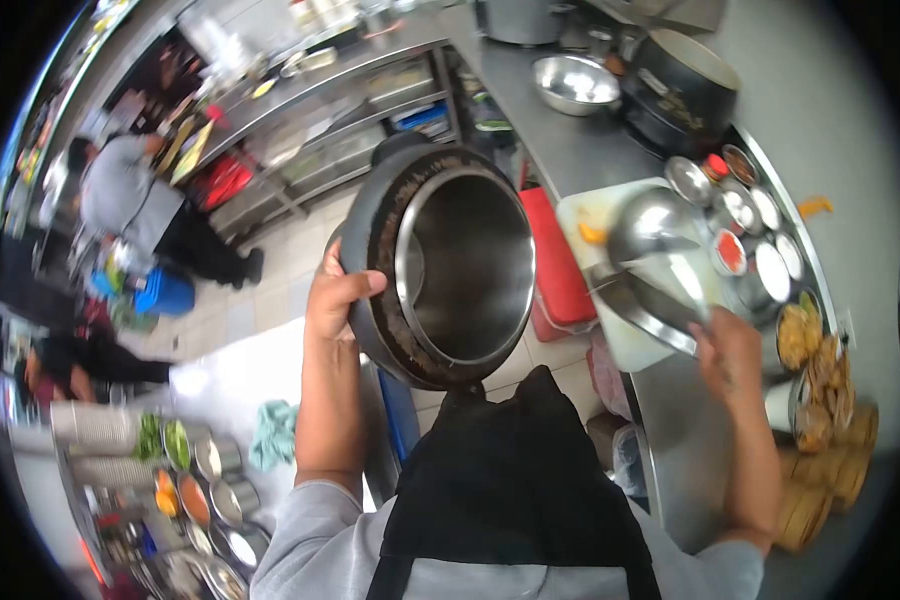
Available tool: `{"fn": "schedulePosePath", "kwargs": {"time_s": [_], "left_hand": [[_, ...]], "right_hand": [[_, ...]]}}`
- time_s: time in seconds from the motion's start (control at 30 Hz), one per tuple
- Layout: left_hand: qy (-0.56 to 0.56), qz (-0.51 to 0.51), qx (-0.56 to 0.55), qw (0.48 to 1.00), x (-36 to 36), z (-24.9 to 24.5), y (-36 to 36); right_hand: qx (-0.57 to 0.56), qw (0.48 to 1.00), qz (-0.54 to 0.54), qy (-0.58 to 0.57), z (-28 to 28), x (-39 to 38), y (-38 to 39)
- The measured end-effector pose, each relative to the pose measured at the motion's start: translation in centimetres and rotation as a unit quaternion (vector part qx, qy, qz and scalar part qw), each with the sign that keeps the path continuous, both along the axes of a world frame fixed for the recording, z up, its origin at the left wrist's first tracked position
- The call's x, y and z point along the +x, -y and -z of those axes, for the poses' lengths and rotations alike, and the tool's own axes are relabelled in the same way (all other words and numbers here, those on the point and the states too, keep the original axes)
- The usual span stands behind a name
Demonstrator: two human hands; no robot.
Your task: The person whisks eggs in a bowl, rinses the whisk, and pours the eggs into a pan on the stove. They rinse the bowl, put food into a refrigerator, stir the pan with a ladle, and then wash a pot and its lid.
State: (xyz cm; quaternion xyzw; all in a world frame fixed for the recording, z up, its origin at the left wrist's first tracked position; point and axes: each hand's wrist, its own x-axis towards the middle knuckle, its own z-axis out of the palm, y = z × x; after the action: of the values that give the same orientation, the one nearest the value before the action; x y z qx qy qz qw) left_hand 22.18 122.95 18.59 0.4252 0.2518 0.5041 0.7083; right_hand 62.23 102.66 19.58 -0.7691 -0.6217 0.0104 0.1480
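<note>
Head view: steel counter running from 12 to 5 o'clock; dark, steel-lined pot at centre, its mouth tilted toward the camera, gripped at its 9 o'clock edge by the left hand, thumb over the rim. White cutting board at 3 o'clock; over it, a round steel vessel and a blurred metal implement, its 4 o'clock end enclosed by the right hand. Likely faults: pot slipping or twisting, from one-sided grip; implement knocking vessel, from crowding.
</note>
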Motion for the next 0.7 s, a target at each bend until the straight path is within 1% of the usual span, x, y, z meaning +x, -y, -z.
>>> {"fn": "schedulePosePath", "kwargs": {"time_s": [0.03,0.07,0.1,0.13,0.17,0.2,0.23,0.27,0.3,0.37,0.4,0.43,0.47,0.5,0.53,0.57,0.6,0.63,0.67,0.7], "left_hand": [[0.017,-0.052,-0.002,0.999,-0.6,-0.1,1.2],[0.033,-0.049,0.015,0.998,-1.0,-0.9,2.5],[0.041,-0.06,0.022,0.997,-1.6,-1.4,4.0],[0.047,-0.066,0.033,0.996,-1.9,-2.0,5.5],[0.051,-0.074,0.037,0.995,-1.6,-3.0,7.2],[0.05,-0.133,0.054,0.988,-1.4,-3.8,8.9],[0.039,-0.17,0.061,0.983,-1.8,-4.1,10.4],[0.027,-0.205,0.06,0.977,-2.5,-4.1,12.1],[0.014,-0.216,0.051,0.975,-3.0,-4.4,13.7],[0.004,-0.267,0.071,0.961,-2.8,-5.8,17.2],[-0.003,-0.296,0.08,0.952,-2.6,-6.6,19.0],[-0.011,-0.319,0.081,0.944,-2.4,-7.5,20.6],[-0.011,-0.338,0.08,0.938,-2.6,-8.2,22.3],[-0.013,-0.366,0.087,0.926,-2.7,-8.8,24.0],[-0.015,-0.395,0.092,0.914,-2.9,-9.3,25.6],[-0.017,-0.396,0.103,0.913,-3.8,-9.4,27.1],[-0.038,-0.418,0.108,0.901,-4.2,-9.8,28.8],[-0.035,-0.423,0.117,0.898,-4.1,-10.5,30.3],[-0.033,-0.428,0.124,0.895,-4.2,-11.0,31.6],[-0.059,-0.439,0.131,0.887,-5.1,-11.0,33.1]], "right_hand": [[-0.02,0.996,0.067,-0.053,1.2,2.4,1.2],[-0.003,0.992,0.07,-0.109,4.3,6.5,2.6],[0.03,0.976,0.063,-0.207,7.1,9.4,3.7],[-0.039,0.975,0.088,-0.202,8.8,12.0,4.4],[-0.012,0.961,0.095,-0.26,11.5,13.9,5.0],[0.063,0.954,0.063,-0.287,16.2,17.1,6.0],[-0.002,0.924,0.105,-0.368,17.6,18.8,6.4],[-0.018,0.93,0.113,-0.35,18.0,19.2,6.2],[-0.021,0.912,0.107,-0.395,19.8,20.7,6.5],[0.01,0.868,0.052,-0.494,21.9,22.3,7.1],[0.009,0.867,0.04,-0.497,22.4,23.5,7.0],[-0.036,0.899,0.047,-0.434,22.5,24.6,6.6],[-0.081,0.925,0.052,-0.367,22.7,25.3,6.4],[-0.053,0.969,0.082,-0.228,23.1,25.5,6.3],[-0.053,0.969,0.07,-0.229,23.5,25.9,5.8],[-0.064,0.957,0.065,-0.275,23.9,26.6,5.2],[-0.077,0.942,0.06,-0.321,24.6,27.4,4.7],[-0.066,0.953,0.029,-0.295,25.7,28.6,4.4],[-0.073,0.953,0.019,-0.294,26.8,28.9,4.3],[-0.023,0.934,0.034,-0.354,27.8,29.1,4.0]]}}
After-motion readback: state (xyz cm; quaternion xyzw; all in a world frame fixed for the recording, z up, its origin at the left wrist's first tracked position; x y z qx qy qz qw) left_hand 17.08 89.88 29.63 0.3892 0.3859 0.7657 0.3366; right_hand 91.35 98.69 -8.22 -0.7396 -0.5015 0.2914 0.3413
